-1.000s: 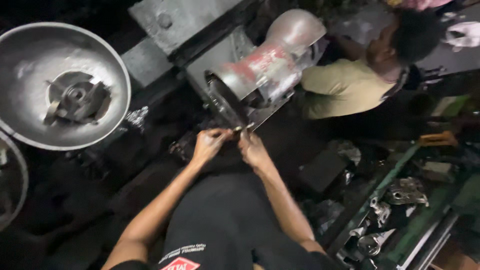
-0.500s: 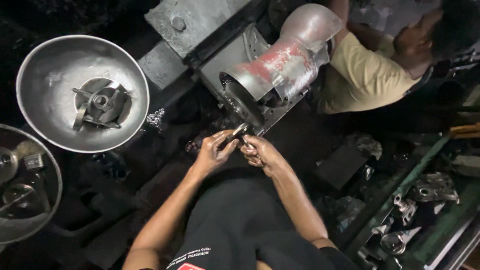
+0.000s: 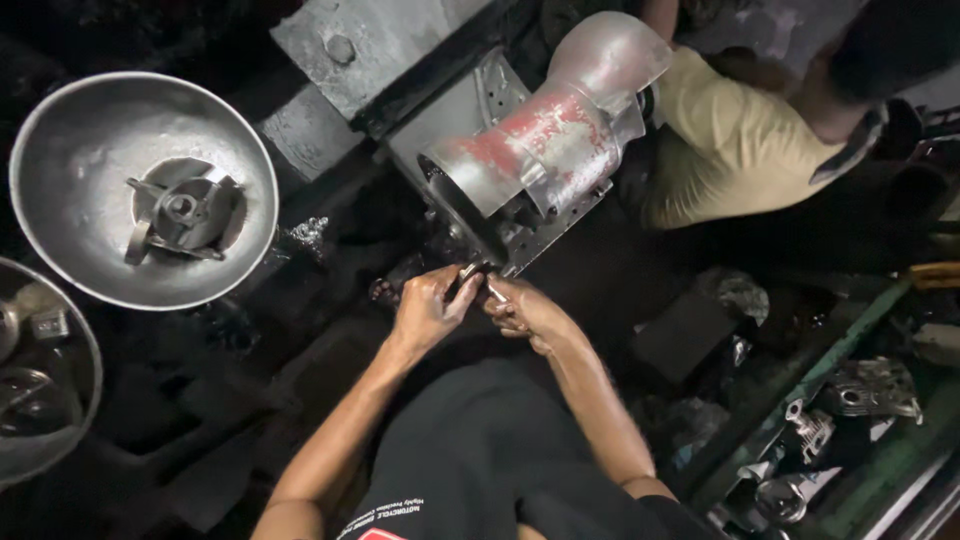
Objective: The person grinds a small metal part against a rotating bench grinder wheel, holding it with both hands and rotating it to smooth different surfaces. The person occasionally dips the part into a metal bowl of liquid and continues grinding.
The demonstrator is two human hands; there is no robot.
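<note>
grey metal, marked with red paint, makes the big machine housing (image 3: 545, 150) in the upper middle of the frame, and the small metal part (image 3: 470, 272) is just below its round lower end, near the centre of the picture. the left hand (image 3: 425, 308) has its fingers curled together on this small part, thumb side up. the right hand (image 3: 520, 308) is just beside it, touching it, and its fingers close on a thin shiny piece (image 3: 496, 291); what this piece is, i cannot tell. at the upper left a wide metal bowl (image 3: 90, 250) holds a round cast piece with arms (image 3: 180, 212). a second bowl (image 3: 85, 400) is cut by the left edge. at the upper right another person in a yellow shirt (image 3: 740, 150) is bent beside the housing. at the lower right, several grey cast parts (image 3: 860, 390) lie in a green tray (image 3: 850, 330).
</note>
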